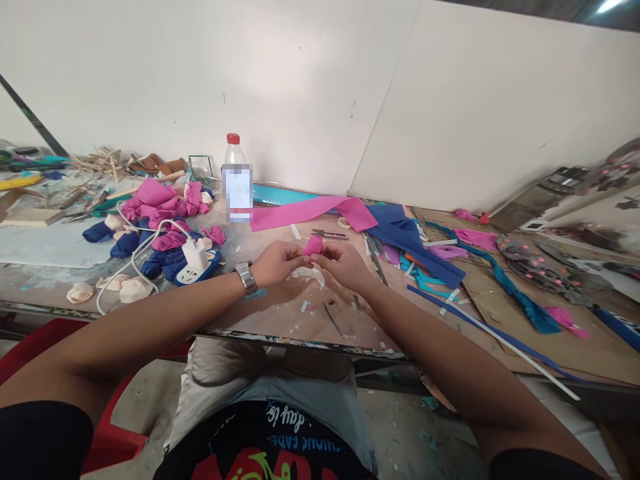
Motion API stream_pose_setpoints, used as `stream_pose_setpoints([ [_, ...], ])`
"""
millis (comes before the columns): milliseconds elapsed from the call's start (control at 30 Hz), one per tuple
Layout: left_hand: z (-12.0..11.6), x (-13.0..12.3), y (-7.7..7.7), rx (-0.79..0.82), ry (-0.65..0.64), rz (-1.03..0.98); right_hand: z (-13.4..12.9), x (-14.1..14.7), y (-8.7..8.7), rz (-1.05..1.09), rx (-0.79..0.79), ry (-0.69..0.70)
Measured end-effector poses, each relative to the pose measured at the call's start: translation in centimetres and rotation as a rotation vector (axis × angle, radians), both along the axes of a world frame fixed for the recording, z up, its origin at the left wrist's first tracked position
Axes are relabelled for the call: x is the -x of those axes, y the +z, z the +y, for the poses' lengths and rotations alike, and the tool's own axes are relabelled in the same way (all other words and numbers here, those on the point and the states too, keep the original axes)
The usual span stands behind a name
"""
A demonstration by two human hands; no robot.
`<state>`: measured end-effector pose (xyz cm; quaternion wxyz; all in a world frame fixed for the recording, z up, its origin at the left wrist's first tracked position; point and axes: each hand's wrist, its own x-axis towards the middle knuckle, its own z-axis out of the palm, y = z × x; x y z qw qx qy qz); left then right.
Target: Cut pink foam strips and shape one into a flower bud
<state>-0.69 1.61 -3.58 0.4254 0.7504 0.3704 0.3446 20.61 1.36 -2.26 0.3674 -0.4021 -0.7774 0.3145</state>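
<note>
A small rolled piece of pink crepe paper (313,245) is pinched between my two hands, just above the front middle of the table. My left hand (278,260), with a metal watch on its wrist, grips the roll from the left with closed fingers. On its other side my right hand (346,265) holds it, thumb and fingers together. Below the hands a whitish scrap (311,275) lies on the tabletop. Behind them stretches a long pink paper strip (300,212), and a pair of tweezers or scissors-like tool (330,235) lies nearby.
Pink, blue and cream paper flowers (155,200) are heaped at the left, beside a power strip (197,273) with a white charger and cable. A red-capped bottle (233,150) stands near the wall. Blue paper (395,230), a white stick (520,353) and cardboard (485,287) lie to the right.
</note>
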Motion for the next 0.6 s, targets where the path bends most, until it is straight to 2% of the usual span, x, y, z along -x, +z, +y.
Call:
stream_pose_setpoints([
  [367, -0.24, -0.08, 0.95, 0.120, -0.037, -0.079, 0.19, -0.19, 0.16, 0.016, -0.006, 0.007],
  [600, 0.01, 0.01, 0.51, 0.028, -0.038, -0.047, -0.12, -0.08, 0.37, 0.008, 0.007, -0.013],
])
